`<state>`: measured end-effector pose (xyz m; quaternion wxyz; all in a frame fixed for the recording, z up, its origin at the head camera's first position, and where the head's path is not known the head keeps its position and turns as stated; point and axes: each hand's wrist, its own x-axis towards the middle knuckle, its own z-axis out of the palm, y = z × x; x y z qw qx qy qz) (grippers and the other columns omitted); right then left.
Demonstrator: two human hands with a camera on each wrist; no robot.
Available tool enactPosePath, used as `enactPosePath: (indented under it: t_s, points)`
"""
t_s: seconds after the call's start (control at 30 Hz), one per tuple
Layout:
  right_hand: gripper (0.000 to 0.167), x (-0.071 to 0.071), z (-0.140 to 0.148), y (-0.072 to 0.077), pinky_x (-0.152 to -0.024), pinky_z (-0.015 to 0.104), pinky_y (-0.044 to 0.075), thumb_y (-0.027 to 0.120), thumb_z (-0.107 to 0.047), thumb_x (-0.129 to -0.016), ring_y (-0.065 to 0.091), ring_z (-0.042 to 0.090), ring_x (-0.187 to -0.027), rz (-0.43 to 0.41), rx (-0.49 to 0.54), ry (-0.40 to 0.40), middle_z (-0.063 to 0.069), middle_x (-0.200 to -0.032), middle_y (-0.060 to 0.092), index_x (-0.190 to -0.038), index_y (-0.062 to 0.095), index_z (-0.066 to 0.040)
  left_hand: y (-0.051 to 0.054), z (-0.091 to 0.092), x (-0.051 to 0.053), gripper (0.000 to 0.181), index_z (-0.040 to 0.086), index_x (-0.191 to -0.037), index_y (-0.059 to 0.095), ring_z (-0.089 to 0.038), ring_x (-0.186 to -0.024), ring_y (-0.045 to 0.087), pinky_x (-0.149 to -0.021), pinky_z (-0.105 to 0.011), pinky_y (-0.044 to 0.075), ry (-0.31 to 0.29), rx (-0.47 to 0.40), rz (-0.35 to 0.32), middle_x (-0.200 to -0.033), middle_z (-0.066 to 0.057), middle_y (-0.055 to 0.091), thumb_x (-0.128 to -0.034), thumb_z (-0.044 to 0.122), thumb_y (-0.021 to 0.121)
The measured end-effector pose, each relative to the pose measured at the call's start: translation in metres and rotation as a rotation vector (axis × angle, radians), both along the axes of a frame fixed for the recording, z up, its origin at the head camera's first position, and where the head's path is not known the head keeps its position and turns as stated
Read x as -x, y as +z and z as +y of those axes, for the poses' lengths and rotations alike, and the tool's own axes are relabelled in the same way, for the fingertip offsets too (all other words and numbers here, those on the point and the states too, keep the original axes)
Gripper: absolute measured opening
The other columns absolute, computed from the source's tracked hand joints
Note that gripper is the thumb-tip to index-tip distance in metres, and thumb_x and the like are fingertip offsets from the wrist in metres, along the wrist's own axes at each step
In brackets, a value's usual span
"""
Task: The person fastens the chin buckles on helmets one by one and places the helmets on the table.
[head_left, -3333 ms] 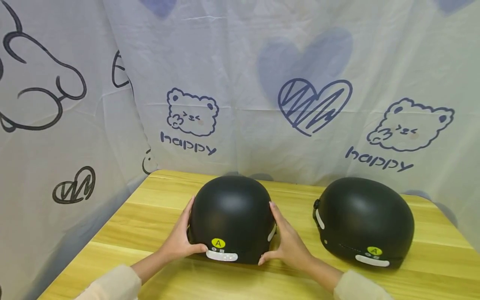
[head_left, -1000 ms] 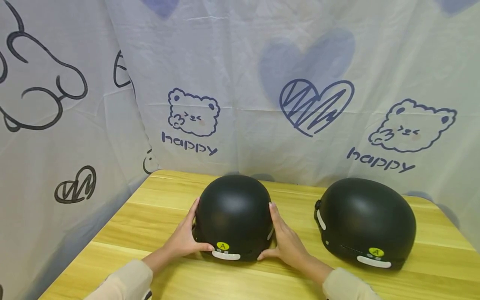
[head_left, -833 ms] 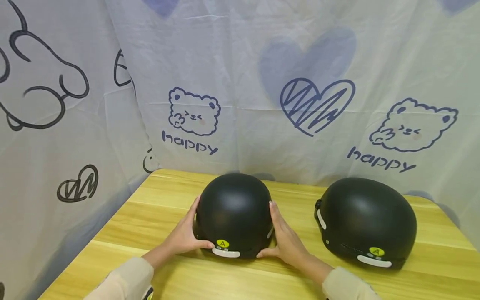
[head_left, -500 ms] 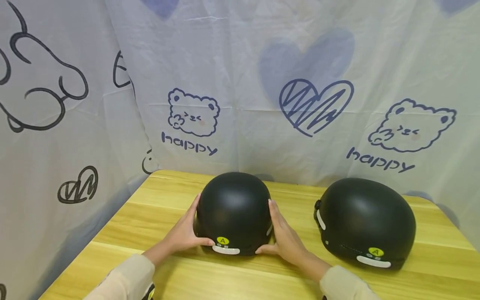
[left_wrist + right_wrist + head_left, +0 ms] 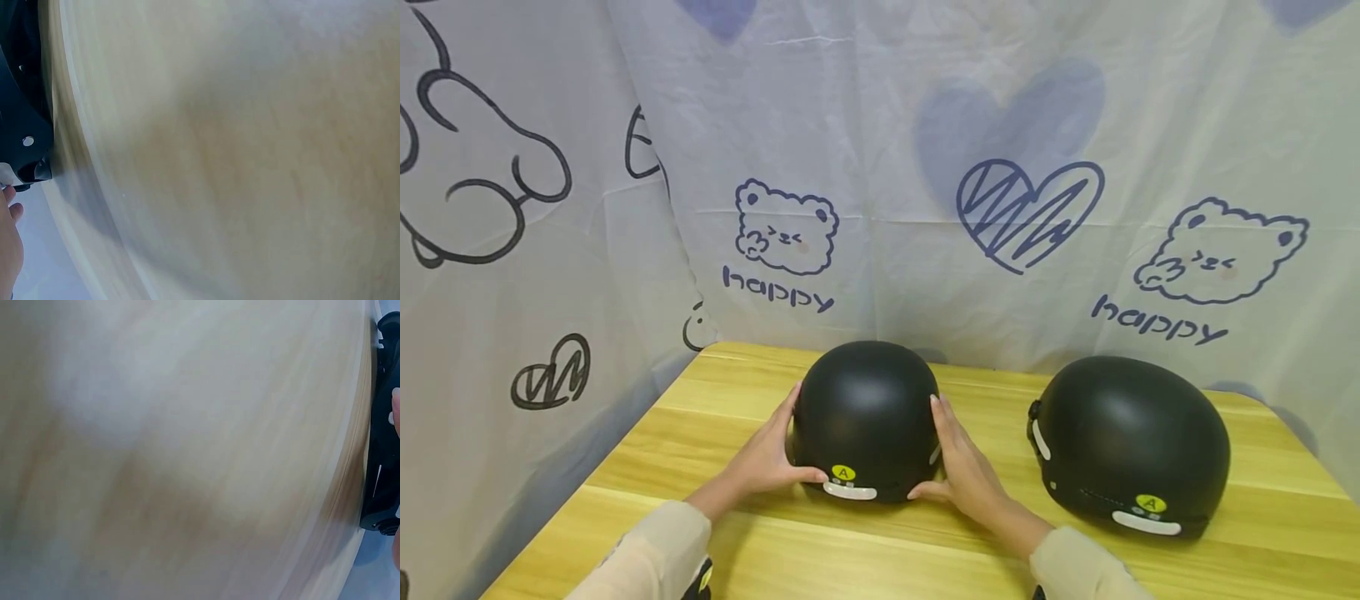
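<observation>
A matte black helmet (image 5: pixel 865 408) with a yellow "A" sticker and a white strip sits on the table at centre, between both hands. My left hand (image 5: pixel 769 458) grips its left side, thumb beside the white strip and fingers along the shell. On the opposite side my right hand (image 5: pixel 967 473) holds it, thumb at the lower rim. The left wrist view catches only part of the helmet (image 5: pixel 25 112) and of the left hand (image 5: pixel 9 244) at the left edge. At the right edge of the right wrist view, the helmet's dark rim (image 5: pixel 382 456) shows beside some fingers (image 5: pixel 397 403).
A second black helmet (image 5: pixel 1138 442) with the same sticker stands to the right, apart from the first. Both are on a yellow wood-grain table (image 5: pixel 820 558). Behind the table hangs a white curtain (image 5: pixel 880 275) with printed bears and hearts; another printed sheet (image 5: pixel 610 283) hangs at left.
The held helmet has slid away toward the table's back edge and turned slightly, and both hands have gone with it. The second helmet stays in place.
</observation>
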<state>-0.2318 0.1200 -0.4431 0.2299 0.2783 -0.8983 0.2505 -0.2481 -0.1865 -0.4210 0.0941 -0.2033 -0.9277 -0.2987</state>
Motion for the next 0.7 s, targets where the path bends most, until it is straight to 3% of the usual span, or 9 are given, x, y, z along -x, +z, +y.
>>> enactPosePath:
  t_s: [0.13,0.4,0.7]
  points:
    - [0.128,0.0019,-0.0013,0.0005,-0.096,0.043,0.045,0.083,-0.044,-0.053,0.035,0.037,-0.133,0.056,-0.017,0.009,0.023,-0.153,0.016,-0.149,0.008,-0.005,0.0006,-0.0004,0.0016,0.128,0.014,-0.150,0.006,-0.040,-0.134,0.034,-0.101,-0.058,0.035,0.009,0.017,0.000,-0.153,-0.017,0.022,-0.0558,0.057,0.081]
    - [0.120,0.0069,-0.0045,0.0062,-0.090,0.040,0.050,0.084,-0.044,-0.051,0.043,0.039,-0.128,0.253,-0.117,0.000,0.026,-0.148,0.025,-0.147,0.023,-0.006,0.0023,-0.0031,0.0052,0.125,0.017,-0.150,0.006,-0.041,-0.132,0.037,-0.099,-0.057,0.038,0.015,0.062,0.027,-0.152,-0.018,0.025,-0.0576,0.057,0.080]
    - [0.117,0.0099,-0.0063,0.0084,-0.093,0.040,0.048,0.084,-0.040,-0.054,0.041,0.039,-0.129,0.229,-0.132,0.002,0.027,-0.149,0.023,-0.147,0.021,-0.006,0.0061,-0.0042,0.0099,0.125,0.015,-0.150,0.008,-0.040,-0.131,0.039,-0.099,-0.056,0.038,0.006,0.081,0.055,-0.151,-0.019,0.027,-0.0577,0.057,0.081]
